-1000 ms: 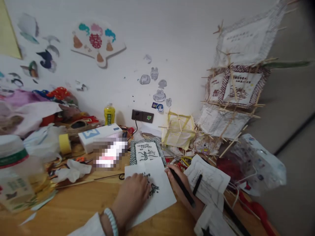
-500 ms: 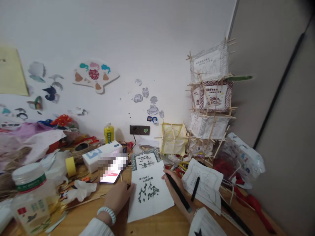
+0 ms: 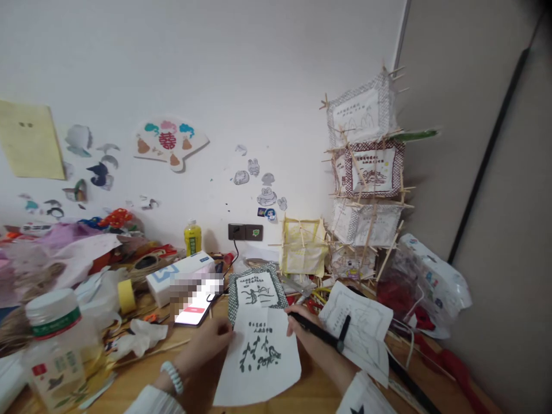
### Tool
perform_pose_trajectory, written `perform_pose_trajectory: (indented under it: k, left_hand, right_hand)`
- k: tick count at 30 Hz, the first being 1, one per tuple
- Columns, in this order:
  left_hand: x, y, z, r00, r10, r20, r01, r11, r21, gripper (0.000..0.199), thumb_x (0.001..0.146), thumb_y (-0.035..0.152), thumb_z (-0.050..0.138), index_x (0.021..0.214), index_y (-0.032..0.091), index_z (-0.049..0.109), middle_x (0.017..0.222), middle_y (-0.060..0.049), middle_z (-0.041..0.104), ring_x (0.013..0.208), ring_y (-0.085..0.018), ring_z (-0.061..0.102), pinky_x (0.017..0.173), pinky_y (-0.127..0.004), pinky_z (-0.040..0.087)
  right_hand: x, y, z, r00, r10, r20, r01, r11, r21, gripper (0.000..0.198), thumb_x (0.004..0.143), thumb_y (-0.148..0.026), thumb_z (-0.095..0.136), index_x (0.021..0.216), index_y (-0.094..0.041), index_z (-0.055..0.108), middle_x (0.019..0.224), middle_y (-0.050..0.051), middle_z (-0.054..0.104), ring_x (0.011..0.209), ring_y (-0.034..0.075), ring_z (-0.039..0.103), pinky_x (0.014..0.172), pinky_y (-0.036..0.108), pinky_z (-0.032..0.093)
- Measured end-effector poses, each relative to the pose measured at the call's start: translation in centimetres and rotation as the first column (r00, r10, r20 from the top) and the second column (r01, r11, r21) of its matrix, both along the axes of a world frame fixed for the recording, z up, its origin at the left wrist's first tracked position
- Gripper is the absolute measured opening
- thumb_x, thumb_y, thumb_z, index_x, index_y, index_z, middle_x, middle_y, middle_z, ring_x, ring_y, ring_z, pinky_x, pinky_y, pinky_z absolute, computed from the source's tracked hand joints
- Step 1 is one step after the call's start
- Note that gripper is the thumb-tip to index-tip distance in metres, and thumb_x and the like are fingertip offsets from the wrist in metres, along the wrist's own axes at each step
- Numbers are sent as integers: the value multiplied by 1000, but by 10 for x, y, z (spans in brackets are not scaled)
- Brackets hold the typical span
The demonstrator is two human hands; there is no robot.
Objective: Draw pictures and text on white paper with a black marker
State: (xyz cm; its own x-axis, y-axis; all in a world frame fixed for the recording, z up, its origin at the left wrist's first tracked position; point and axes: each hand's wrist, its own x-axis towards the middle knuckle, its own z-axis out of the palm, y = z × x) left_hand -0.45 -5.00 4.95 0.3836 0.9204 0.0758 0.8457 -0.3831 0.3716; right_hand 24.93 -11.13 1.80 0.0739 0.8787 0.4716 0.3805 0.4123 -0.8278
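My right hand (image 3: pixel 307 336) is closed around a black pen (image 3: pixel 317 329). The pen's tip is at the upper right of a white sheet with dark ink plants and writing (image 3: pixel 259 386). Behind that sheet's top edge shows another drawing with a dark checkered border (image 3: pixel 257 286). My left hand (image 3: pixel 214 338) is by the front sheet's left edge, its fingers curled together; what they hold, if anything, is hidden. Right of my right hand, a short black pen cap or marker (image 3: pixel 344 329) lies on a creased paper with a faint drawing (image 3: pixel 366 348).
A lit phone (image 3: pixel 192 313) lies left of the sheets, in front of a white box (image 3: pixel 181 270). A clear jar (image 3: pixel 56 351) with a white lid stands at the left front. Stick-and-paper lanterns (image 3: pixel 366 167) are stacked at the back right, beside a yellow one (image 3: pixel 303 247).
The front sheet has slid toward me, exposing more of the bordered drawing. The pen in my right hand now lies flatter. My left hand has shifted slightly left, and the view has turned a little.
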Motion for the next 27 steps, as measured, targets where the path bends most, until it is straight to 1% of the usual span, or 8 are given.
perform_pose_trajectory:
  k: [4,6,8,11,14,19,22,27]
  left_hand:
    - [14,7,15,998,7,68,-12,997,71,29,101,34,39,98,13,59,90,-4,63,82,-18,62,74,-34,50]
    - [31,6,16,996,-61,61,56,996,72,29,99,38,44,104,14,60,97,-4,63,87,-18,62,79,-36,50]
    - [49,4,11,990,-138,8,138,990,35,29,90,43,59,96,15,63,96,-4,64,89,-20,61,80,-38,50]
    - [68,-1,-1,980,-182,-81,183,983,7,27,86,41,64,91,14,63,98,-5,63,90,-21,61,82,-40,49]
    - [69,-5,-10,976,-170,-135,174,984,23,26,86,39,65,96,14,62,106,-7,61,96,-22,59,87,-43,47]
    - [62,-7,-13,971,-182,-156,191,981,41,29,86,37,65,103,14,60,111,-8,59,99,-23,57,86,-43,47]
    - [63,-9,-12,966,-197,-170,205,978,35,28,87,37,64,103,14,60,108,-7,60,98,-22,58,85,-42,48]
    - [64,-13,-9,959,-214,-187,223,974,28,34,85,42,65,103,14,61,109,-8,60,100,-24,58,87,-43,47]
  right_hand:
    - [8,-4,3,991,122,-48,-125,991,-53,28,88,-43,48,91,-19,63,51,-3,62,58,17,60,70,31,47]
    - [11,-3,2,983,171,-69,-177,980,-88,33,87,-49,49,93,-19,61,51,-3,63,48,15,54,59,28,46]
    - [14,-1,2,978,188,-92,-198,974,-113,37,86,-53,49,96,-19,61,56,-2,64,41,13,47,47,25,40]
    - [14,-1,3,983,134,-128,-141,989,-53,35,85,-52,51,93,-20,64,64,1,65,45,13,50,45,25,39]
    - [10,-1,2,985,88,-149,-94,995,-29,26,80,-45,58,87,-21,65,67,2,65,52,14,54,49,25,43]
    - [-1,-1,-20,995,64,-79,-77,980,-181,15,76,-34,63,70,-20,62,58,-3,59,50,12,51,46,21,37]
    - [-6,1,-35,1000,14,-22,-20,963,-270,10,78,-29,59,72,-21,62,50,-6,54,46,11,48,44,19,33]
    - [-5,7,-50,996,-61,69,76,971,-229,10,76,-23,59,66,-23,59,46,-9,49,44,10,45,45,19,32]
